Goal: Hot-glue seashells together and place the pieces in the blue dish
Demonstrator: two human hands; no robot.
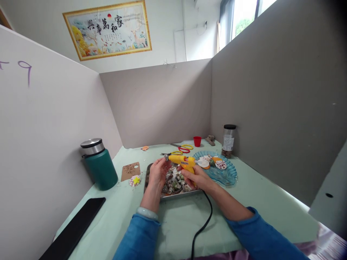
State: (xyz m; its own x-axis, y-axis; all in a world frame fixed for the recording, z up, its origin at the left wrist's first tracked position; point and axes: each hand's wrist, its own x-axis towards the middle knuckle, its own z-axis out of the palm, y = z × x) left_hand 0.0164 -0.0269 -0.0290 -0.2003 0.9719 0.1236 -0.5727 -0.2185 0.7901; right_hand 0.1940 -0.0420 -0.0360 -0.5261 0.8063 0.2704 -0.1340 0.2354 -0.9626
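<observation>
My right hand [195, 176] is closed around the grip of a yellow glue gun [182, 160], whose nozzle points left. A black cord runs down from it over the table's front edge. My left hand [159, 170] is raised at the nozzle, fingers pinched on a small greyish piece [167, 157], perhaps a shell; its kind is too small to tell. Both hands are above a metal tray [173, 197] filled with shells [176, 181] and fragments. Right of the tray, a blue scalloped plate [229, 177] holds several decorated discs and shells.
At left stand a green bottle [101, 169], a long black object [78, 225], a cardboard piece [130, 171] and a speckled disc with a yellow star [135, 180]. Scissors [185, 147], a red cup [197, 141] and a lidded jar [228, 141] stand farther back. Grey partitions [157, 104] enclose the table.
</observation>
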